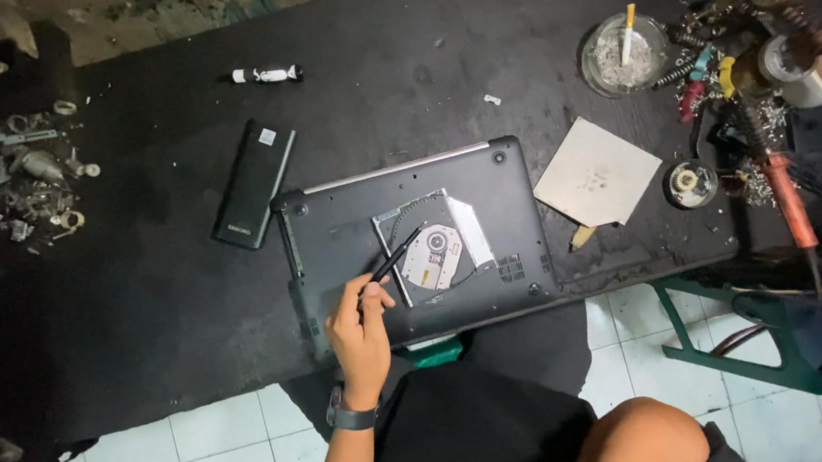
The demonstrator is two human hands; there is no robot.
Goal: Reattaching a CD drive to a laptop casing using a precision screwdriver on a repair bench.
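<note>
One hand only shows: the left hand (359, 318), wrist banded by a dark watch, is closed around a slim black screwdriver (396, 256), pinching its handle between thumb and fingers. Its tip rests over the silver optical disc drive (436, 247) that lies on top of the upturned dark grey laptop (412, 236), near the drive's round central hub. The right hand is out of view, so I cannot tell its state. The laptop sits bottom side up at the near edge of the black bench (165, 285), just in front of the person's lap.

Judging from this, the work in hand is undoing or probing a small fastener on the drive. What that calls for is a steady, upright tool seated squarely in the screw head, and light pressure, since the drive lies loose and could slide.

A black rectangular battery pack (253, 183) lies just left of the laptop, a pale square sheet (597, 172) to its right, and a glass ashtray (623, 54) farther back.
</note>
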